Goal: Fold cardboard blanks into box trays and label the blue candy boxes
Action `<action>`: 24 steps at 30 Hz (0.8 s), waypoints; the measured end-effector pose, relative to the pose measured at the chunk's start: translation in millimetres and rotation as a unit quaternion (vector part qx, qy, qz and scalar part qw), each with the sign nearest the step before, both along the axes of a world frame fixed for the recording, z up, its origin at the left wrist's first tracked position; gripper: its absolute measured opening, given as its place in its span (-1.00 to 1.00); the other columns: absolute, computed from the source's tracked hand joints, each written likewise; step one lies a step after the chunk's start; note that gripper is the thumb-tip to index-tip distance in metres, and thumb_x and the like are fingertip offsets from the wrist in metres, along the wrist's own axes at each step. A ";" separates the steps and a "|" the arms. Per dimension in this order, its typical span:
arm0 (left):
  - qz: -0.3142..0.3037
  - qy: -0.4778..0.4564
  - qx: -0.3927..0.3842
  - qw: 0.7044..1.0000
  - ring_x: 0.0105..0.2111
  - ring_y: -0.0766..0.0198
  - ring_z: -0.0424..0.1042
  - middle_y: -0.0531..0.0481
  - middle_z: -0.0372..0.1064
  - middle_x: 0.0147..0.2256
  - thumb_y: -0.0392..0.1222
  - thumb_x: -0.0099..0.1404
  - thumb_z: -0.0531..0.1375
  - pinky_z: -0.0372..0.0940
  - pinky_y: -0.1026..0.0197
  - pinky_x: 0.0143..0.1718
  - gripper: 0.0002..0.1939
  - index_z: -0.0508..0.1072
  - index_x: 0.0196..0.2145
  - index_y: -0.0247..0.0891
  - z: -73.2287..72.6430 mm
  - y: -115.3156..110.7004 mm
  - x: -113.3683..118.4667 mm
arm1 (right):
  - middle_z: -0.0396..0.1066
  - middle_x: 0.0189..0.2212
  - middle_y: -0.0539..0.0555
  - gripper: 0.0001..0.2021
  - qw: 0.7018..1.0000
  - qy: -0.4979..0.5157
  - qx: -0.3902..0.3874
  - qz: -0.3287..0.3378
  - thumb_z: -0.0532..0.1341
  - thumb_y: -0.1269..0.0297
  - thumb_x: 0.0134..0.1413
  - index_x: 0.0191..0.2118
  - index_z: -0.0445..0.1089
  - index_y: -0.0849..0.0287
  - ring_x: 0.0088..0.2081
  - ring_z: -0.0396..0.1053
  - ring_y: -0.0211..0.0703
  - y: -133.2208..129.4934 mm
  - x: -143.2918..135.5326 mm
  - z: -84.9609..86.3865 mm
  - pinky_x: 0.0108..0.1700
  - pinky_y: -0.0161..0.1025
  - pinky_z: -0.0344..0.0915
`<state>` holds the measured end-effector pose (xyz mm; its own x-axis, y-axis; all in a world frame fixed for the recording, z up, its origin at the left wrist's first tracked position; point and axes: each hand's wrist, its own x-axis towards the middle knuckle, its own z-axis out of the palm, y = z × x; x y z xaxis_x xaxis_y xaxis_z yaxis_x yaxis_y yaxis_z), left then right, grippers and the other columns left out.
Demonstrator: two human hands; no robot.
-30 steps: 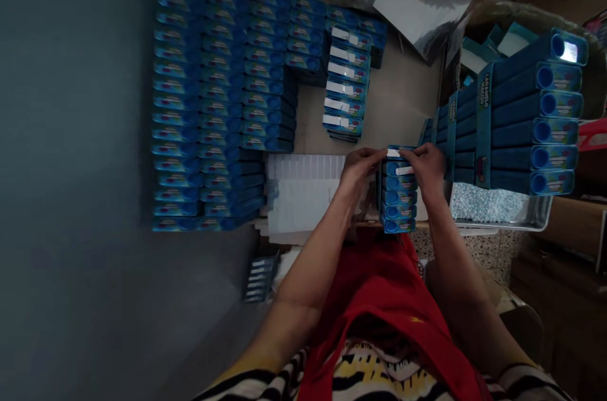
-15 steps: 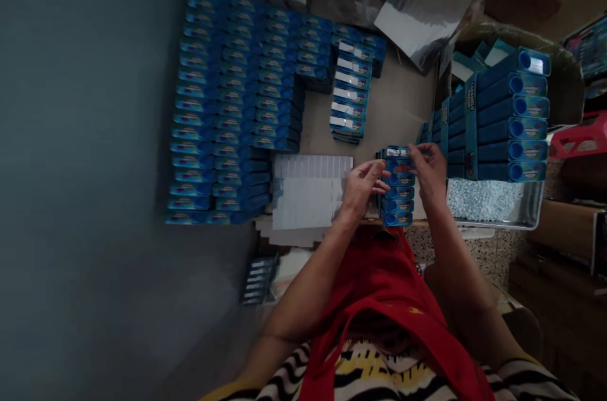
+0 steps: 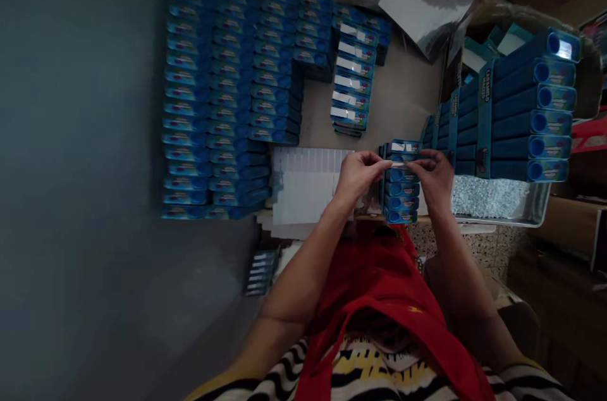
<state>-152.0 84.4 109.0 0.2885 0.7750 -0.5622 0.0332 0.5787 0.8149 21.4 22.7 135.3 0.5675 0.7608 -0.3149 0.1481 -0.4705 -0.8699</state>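
A short stack of blue boxes stands at the table's front edge, each box end showing a round opening. Its top box carries a whitish sticker. Over the second box, a small pale strip is stretched between both hands. My left hand pinches the strip's left end. At its right end, my right hand has thumb and forefinger pressed together. Left of my left hand lies a white label sheet. Farther back stands another row of blue boxes with white stickers.
Many stacked blue boxes fill the table's left part. Bundled long blue boxes stand at the right, above a metal tray of small pale pieces. Silvery sheets lie at the back.
Both hands have closed into pinches on the pale strip, where their fingers were looser before. The view has shifted slightly, so the surroundings sit a little differently.
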 end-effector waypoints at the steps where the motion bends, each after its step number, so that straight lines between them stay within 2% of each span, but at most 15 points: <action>1: -0.002 0.013 0.008 1.000 -0.55 0.36 0.37 0.04 0.43 -0.55 -0.01 0.04 0.48 0.25 0.30 -0.51 -0.69 0.52 -0.50 -0.27 -2.2 3.0 2.1 | 0.59 -0.39 -0.01 -0.56 1.000 -0.025 -0.003 0.001 0.43 0.08 -0.09 -0.09 0.40 0.14 -0.30 0.57 -0.08 2.6 -1.4 -2.0 -0.14 -0.14 0.40; 5: -0.009 0.031 0.019 0.999 -0.56 0.36 0.35 0.05 0.43 -0.54 0.00 0.03 0.49 0.25 0.29 -0.51 -0.67 0.51 -0.51 -0.26 -13.7 11.6 6.0 | 0.58 -0.39 -0.01 -0.56 0.996 -0.084 -0.030 0.018 0.38 0.11 -0.05 -0.04 0.41 0.14 -0.29 0.57 -0.04 12.7 -5.4 -6.7 -0.12 -0.12 0.39; 8: -0.008 0.015 -0.010 1.000 -0.57 0.37 0.34 0.08 0.40 -0.56 -0.02 0.03 0.52 0.25 0.29 -0.52 -0.67 0.50 -0.52 -0.25 -27.3 11.4 6.2 | 0.55 -0.40 -0.04 -0.51 0.989 -0.129 -0.060 0.035 0.36 0.14 -0.05 0.03 0.36 0.11 -0.29 0.54 -0.03 14.8 -2.8 -10.0 -0.11 -0.11 0.37; 11: -0.015 0.004 -0.053 0.998 -0.57 0.38 0.34 0.09 0.38 -0.57 -0.05 0.13 0.49 0.27 0.27 -0.51 -0.69 0.48 -0.51 -0.23 -44.1 2.6 14.0 | 0.49 -0.35 -0.02 -0.47 0.980 -0.185 -0.071 0.016 0.44 0.09 -0.17 -0.05 0.33 0.09 -0.26 0.46 -0.03 14.7 7.9 -21.0 -0.11 -0.09 0.34; 13: -0.026 0.036 -0.056 0.997 -0.58 0.37 0.33 0.10 0.36 -0.59 -0.03 0.21 0.45 0.26 0.25 -0.52 -0.66 0.44 -0.52 -0.22 -55.4 -4.7 23.5 | 0.44 -0.33 -0.02 -0.42 0.988 -0.133 -0.073 -0.003 0.51 0.05 -0.33 -0.16 0.29 0.06 -0.26 0.41 -0.04 16.5 18.0 -33.1 -0.15 -0.10 0.33; 16: -0.034 0.112 -0.025 0.993 -0.52 0.33 0.41 0.07 0.42 -0.53 -0.04 0.29 0.41 0.30 0.23 -0.48 -0.67 0.41 -0.49 -0.20 -69.7 -4.9 27.7 | 0.41 -0.37 -0.05 -0.35 0.993 0.061 -0.103 -0.011 0.54 0.06 -0.49 -0.21 0.23 0.04 -0.31 0.40 -0.06 21.4 30.4 -45.4 -0.22 -0.10 0.33; 18: -0.021 0.156 0.014 0.987 -0.34 0.25 0.51 -0.02 0.54 -0.36 -0.10 0.31 0.40 0.38 0.19 -0.29 -0.78 0.47 -0.38 -0.21 -77.3 5.7 10.8 | 0.39 -0.40 -0.08 -0.32 0.987 0.119 -0.105 -0.019 0.53 0.08 -0.50 -0.16 0.24 0.03 -0.33 0.39 -0.06 21.4 33.1 -40.5 -0.22 -0.10 0.33; 20: -0.010 0.205 0.064 0.977 -0.04 0.11 0.51 -0.14 0.57 -0.10 -0.24 0.27 0.42 0.36 0.10 -0.01 -0.83 0.52 -0.21 -0.23 -85.4 22.1 -22.7 | 0.35 -0.42 -0.11 -0.30 0.996 0.061 -0.065 -0.023 0.52 0.08 -0.39 -0.06 0.26 0.03 -0.33 0.36 -0.08 14.9 29.1 -23.5 -0.20 -0.11 0.30; 21: -0.024 0.240 0.091 0.966 0.10 0.01 0.44 -0.20 0.53 0.03 -0.32 0.22 0.44 0.29 0.04 0.12 -0.73 0.53 -0.13 -0.24 -90.4 30.8 -42.5 | 0.33 -0.41 -0.11 -0.31 0.999 0.005 -0.035 -0.022 0.51 0.09 -0.30 0.01 0.26 0.03 -0.32 0.34 -0.09 9.1 23.8 -12.2 -0.19 -0.11 0.29; 22: -0.061 0.281 0.122 0.950 0.21 -0.08 0.35 -0.28 0.47 0.13 -0.40 0.14 0.47 0.21 -0.01 0.21 -0.57 0.52 -0.04 -0.27 -96.4 39.0 -61.9 | 0.33 -0.39 -0.10 -0.33 0.998 -0.055 -0.004 -0.018 0.49 0.09 -0.18 0.07 0.26 0.02 -0.32 0.33 -0.11 1.9 16.2 -0.5 -0.18 -0.12 0.28; 24: -0.191 0.380 0.179 0.887 0.28 -0.23 0.25 -0.39 0.37 0.21 -0.44 0.00 0.53 0.11 -0.09 0.26 -0.29 0.47 0.11 -0.32 -110.8 52.1 -92.8 | 0.32 -0.35 -0.08 -0.44 0.989 -0.142 0.038 0.001 0.43 0.11 0.04 0.13 0.28 0.00 -0.32 0.32 -0.14 -14.8 -5.7 18.9 -0.20 -0.14 0.27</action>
